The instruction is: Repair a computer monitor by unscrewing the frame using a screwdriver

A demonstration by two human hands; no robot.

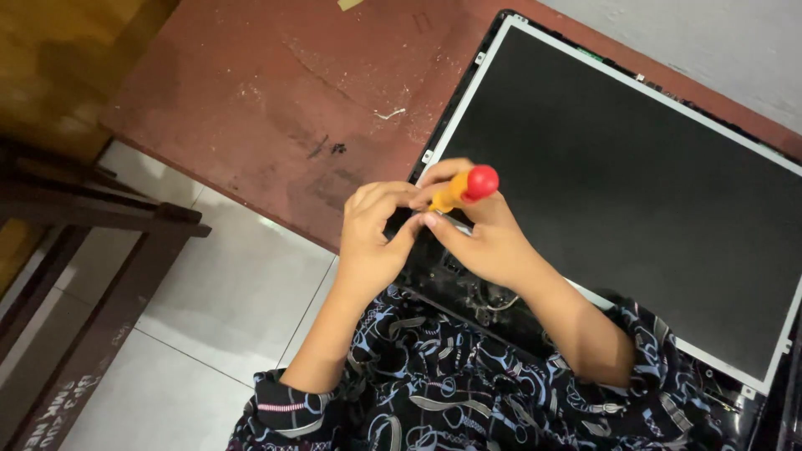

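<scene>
A wooden bench stands left of a worn red table. The left hand, fingers curled, pinches beside the right hand, which grips a screwdriver at the corner of a bare screen.

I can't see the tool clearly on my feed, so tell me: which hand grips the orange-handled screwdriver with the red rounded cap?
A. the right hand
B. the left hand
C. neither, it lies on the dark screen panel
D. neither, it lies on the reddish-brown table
A: the right hand grips the orange-handled screwdriver with the red rounded cap, while the left hand rests beside its tip.
</scene>
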